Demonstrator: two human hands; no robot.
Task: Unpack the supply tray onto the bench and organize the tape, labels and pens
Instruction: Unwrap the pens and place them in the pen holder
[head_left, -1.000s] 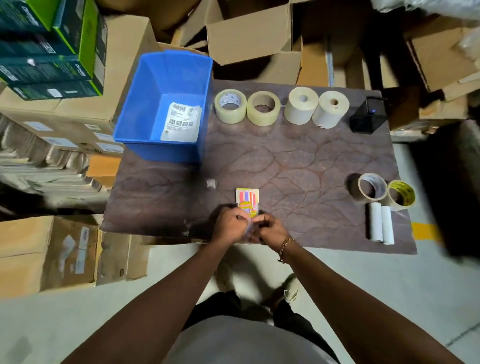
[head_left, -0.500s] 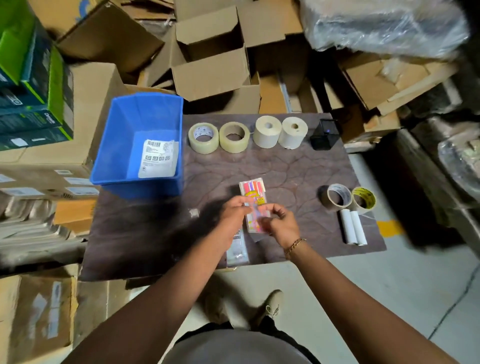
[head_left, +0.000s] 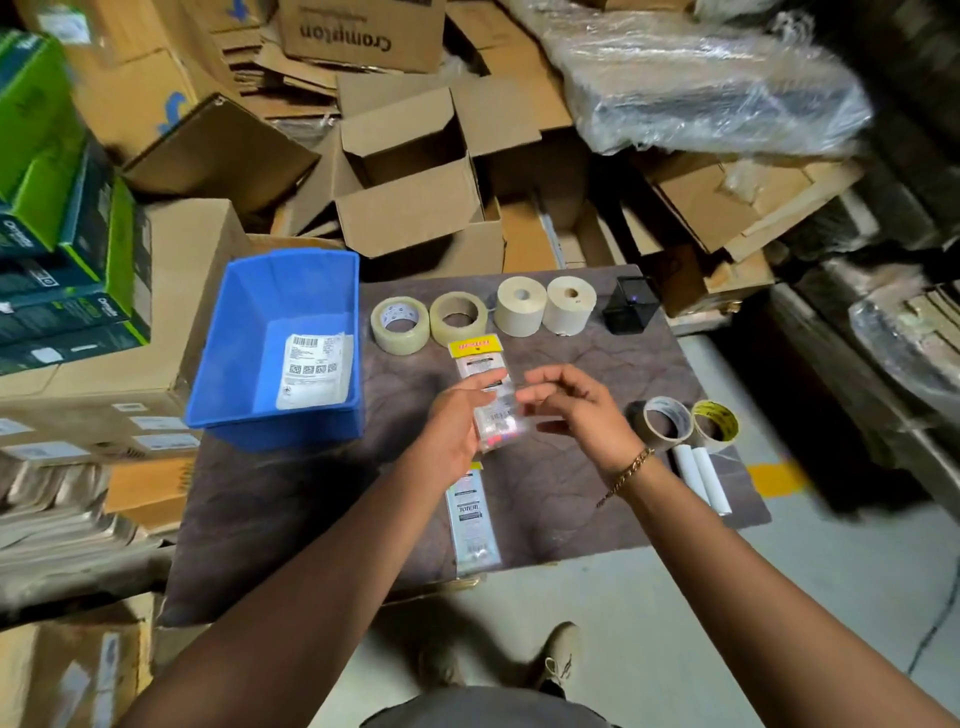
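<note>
left hand pinching pen pack mid-frame, above bench; right hand loose just beside it, holding nothing; tbh I'd lay it flat alongside other pack lower centre, edges lined up, no tossing

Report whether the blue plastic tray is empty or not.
Not empty. The blue plastic tray holds one white barcoded label sheet lying on its floor; nothing else shows inside.
</note>
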